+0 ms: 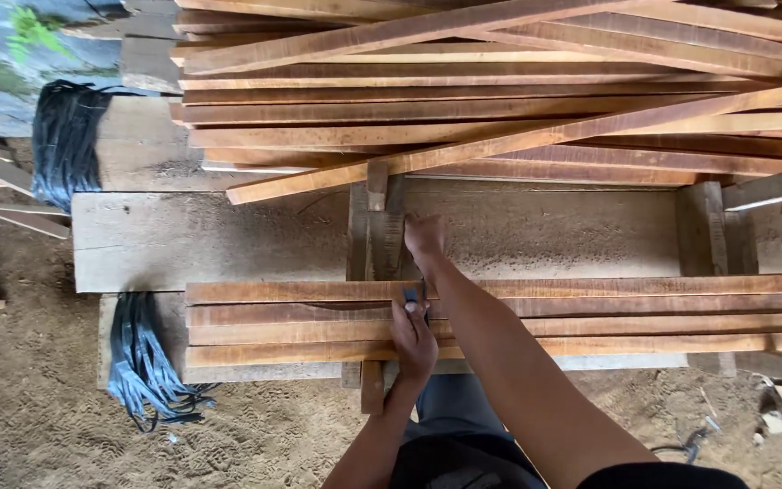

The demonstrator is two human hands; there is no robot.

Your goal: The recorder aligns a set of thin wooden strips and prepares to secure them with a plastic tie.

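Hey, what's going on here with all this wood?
A person is working at a rough plank bench covered in sawdust. Their right hand presses on an upright wooden block fixed to the bench, while their left hand holds a small blue-handled tool against a row of thin wooden strips lying side by side. A bigger pile of strips sits behind. Black strap bundles hang off the bench's end.
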